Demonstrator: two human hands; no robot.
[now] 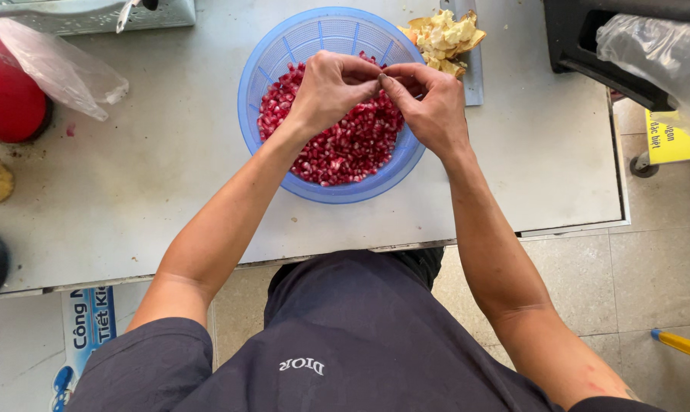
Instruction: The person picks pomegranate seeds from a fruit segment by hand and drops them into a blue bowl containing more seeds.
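Here, the left hand and right hand meet fingertip to fingertip above the blue strainer of red pomegranate seeds on the tabletop. Each grip is pinched; whatever it holds is too small to tell. Yellow peel scraps lie just beyond.

Juice stall: steel counter, fruit peels

A light-blue slotted colander is filled with deep-red pomegranate seeds. Pale-yellow pomegranate peel is seen on the grey-white worktop, and a red container at its edge.
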